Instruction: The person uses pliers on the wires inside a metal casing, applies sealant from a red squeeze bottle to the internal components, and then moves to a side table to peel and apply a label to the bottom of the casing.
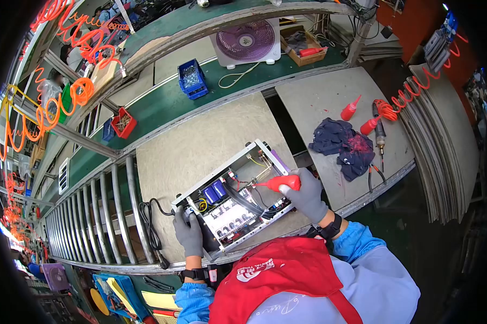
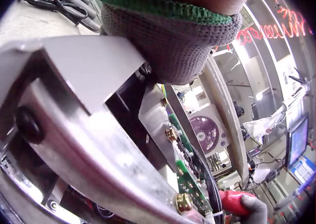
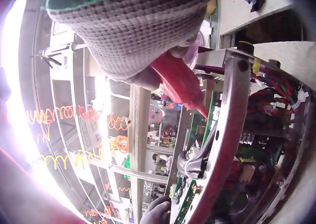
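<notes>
An open metal chassis (image 1: 228, 242) with circuit boards, blue capacitors (image 1: 215, 192) and cables lies tilted on the grey board. The gloved right hand (image 1: 307, 195) grips a red squeeze bottle (image 1: 280, 183), its nozzle pointing left over the chassis interior. In the right wrist view the red bottle (image 3: 178, 83) points down at a green board's edge beside the metal frame (image 3: 227, 130). At the chassis's left end, the gloved left hand (image 1: 189, 233) holds the corner. The left wrist view shows that glove (image 2: 163, 41) against the casing (image 2: 94, 66); its fingertips are hidden there.
Right of the chassis, a dark rag (image 1: 332, 136), two red bottles (image 1: 350, 109) and a screwdriver-like tool (image 1: 380, 132) lie on another board. Metal rollers (image 1: 104, 216) and a black cord (image 1: 152, 229) are at left. Behind stand a blue screw bin (image 1: 192, 79) and a fan (image 1: 245, 42).
</notes>
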A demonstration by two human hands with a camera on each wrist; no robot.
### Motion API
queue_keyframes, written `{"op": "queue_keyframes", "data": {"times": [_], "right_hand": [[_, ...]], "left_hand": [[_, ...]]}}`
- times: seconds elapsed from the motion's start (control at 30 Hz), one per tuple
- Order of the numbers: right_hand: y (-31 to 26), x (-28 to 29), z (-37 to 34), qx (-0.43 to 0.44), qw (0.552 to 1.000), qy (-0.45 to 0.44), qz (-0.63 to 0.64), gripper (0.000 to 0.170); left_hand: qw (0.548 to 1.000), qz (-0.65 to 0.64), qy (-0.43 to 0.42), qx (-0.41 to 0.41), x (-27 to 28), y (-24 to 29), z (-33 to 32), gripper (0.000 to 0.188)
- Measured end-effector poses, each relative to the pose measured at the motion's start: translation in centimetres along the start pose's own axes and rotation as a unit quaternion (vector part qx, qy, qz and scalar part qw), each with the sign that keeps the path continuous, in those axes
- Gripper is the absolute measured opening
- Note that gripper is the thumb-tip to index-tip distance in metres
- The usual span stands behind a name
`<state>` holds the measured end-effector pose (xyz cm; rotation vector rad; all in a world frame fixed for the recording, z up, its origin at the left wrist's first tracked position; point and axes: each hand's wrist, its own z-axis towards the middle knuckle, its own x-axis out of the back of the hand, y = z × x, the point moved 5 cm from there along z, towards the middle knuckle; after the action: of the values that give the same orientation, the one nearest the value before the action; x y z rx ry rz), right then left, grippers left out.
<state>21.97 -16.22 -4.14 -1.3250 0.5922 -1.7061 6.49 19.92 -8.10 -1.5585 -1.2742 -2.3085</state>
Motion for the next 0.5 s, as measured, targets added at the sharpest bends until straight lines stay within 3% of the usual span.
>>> {"op": "queue_keyframes", "data": {"times": [0.5], "right_hand": [[0.09,-0.22,-0.49,-0.030,1.000,-0.001,-0.004,0.044]], "left_hand": [[1.000,-0.009,-0.003,-0.006,0.05,0.31,-0.05,0.049]]}}
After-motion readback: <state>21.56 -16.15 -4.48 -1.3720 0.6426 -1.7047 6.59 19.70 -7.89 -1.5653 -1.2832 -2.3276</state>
